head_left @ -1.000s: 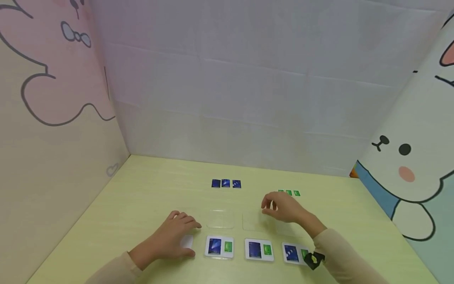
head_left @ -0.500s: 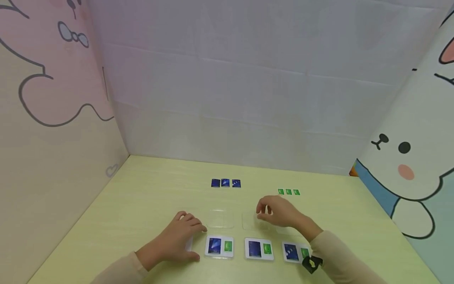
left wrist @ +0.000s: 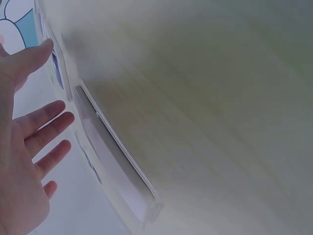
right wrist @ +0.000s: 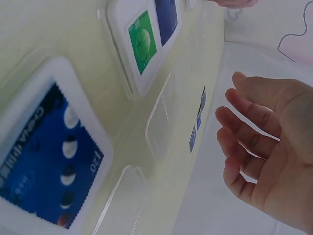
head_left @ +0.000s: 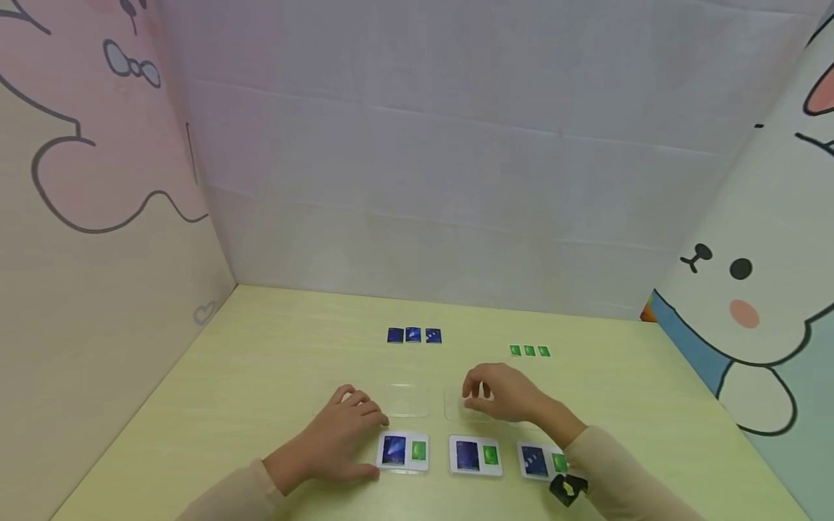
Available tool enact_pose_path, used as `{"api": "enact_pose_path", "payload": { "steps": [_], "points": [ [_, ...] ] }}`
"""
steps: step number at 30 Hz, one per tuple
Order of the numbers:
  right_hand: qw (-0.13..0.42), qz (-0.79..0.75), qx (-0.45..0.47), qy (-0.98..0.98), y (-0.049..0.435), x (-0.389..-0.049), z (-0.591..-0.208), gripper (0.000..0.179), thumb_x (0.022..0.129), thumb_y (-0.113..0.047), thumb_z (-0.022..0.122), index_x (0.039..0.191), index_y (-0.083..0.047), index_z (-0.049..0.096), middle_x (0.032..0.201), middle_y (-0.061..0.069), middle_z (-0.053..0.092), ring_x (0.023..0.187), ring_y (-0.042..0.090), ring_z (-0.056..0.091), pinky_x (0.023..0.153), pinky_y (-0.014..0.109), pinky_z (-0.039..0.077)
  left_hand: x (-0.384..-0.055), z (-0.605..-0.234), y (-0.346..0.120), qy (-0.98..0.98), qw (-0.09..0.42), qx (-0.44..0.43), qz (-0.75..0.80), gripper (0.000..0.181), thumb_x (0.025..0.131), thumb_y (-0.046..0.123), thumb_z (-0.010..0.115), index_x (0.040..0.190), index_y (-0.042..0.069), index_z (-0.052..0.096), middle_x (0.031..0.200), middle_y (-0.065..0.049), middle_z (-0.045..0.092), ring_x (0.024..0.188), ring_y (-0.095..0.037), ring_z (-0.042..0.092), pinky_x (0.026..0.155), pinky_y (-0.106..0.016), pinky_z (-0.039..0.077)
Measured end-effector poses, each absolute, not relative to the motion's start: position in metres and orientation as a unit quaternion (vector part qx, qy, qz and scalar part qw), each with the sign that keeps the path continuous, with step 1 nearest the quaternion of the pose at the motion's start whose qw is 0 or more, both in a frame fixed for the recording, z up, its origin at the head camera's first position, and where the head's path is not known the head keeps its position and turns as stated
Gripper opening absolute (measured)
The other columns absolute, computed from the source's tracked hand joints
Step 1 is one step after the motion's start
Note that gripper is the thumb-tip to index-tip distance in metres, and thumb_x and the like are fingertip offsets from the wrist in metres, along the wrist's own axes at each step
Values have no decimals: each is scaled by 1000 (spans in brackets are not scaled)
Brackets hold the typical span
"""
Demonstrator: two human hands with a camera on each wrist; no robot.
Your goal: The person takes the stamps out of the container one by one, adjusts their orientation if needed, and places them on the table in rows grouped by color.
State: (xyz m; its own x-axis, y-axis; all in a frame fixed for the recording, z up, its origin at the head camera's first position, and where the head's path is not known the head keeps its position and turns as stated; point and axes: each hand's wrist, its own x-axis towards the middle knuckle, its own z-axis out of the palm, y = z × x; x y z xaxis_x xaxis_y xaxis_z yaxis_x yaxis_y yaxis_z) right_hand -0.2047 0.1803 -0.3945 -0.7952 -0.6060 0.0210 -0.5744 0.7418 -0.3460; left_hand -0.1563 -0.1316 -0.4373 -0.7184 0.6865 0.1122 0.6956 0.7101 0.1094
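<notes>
L hand (head_left: 342, 439) & R hand (head_left: 503, 394) hovering nr stamp cards (head_left: 476, 456).
L fingers spreading loosely by nearest card (head_left: 404, 451); R fingers curving loosely over clear cover (head_left: 456, 410), both holding nothing.

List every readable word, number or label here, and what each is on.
"CHINA": on the blue moon-phase stamp, right wrist view.
"中国": right after it; the characters that follow are too blurred.
"120": on the same stamp, near its other edge.
Too small or blurred to read: any print on the carded green stamp, the loose blue stamps and the loose green stamps.
</notes>
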Motion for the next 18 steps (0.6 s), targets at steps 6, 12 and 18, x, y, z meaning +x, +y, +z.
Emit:
{"api": "enact_pose_path", "payload": {
  "steps": [6,12,18],
  "points": [
    [40,-170,-327,929,176,-202,-396,4,86,-21,69,87,-21,66,79,-11,62,72,8,55,64,19,44,-158,-439,-127,-921,39,-382,-66,60,72,62,68,115,21,63,110,9,65,108,-13,53,104,-46,32],
    [48,-171,-321,930,172,-199,-394,4,87,-22,69,88,-20,66,81,-11,62,73,6,54,66,18,44,-158,-439,-123,-921,33,-384,-65,60,71,61,70,114,20,63,111,9,65,108,-13,52,101,-45,34],
    [51,-175,-321,929,170,-198,-394,4,87,-22,69,88,-20,66,82,-10,63,74,11,57,66,18,45,-159,-440,-120,-920,29,-387,-59,59,70,61,70,112,20,63,109,9,65,106,-12,52,100,-45,34]
  ]
}}
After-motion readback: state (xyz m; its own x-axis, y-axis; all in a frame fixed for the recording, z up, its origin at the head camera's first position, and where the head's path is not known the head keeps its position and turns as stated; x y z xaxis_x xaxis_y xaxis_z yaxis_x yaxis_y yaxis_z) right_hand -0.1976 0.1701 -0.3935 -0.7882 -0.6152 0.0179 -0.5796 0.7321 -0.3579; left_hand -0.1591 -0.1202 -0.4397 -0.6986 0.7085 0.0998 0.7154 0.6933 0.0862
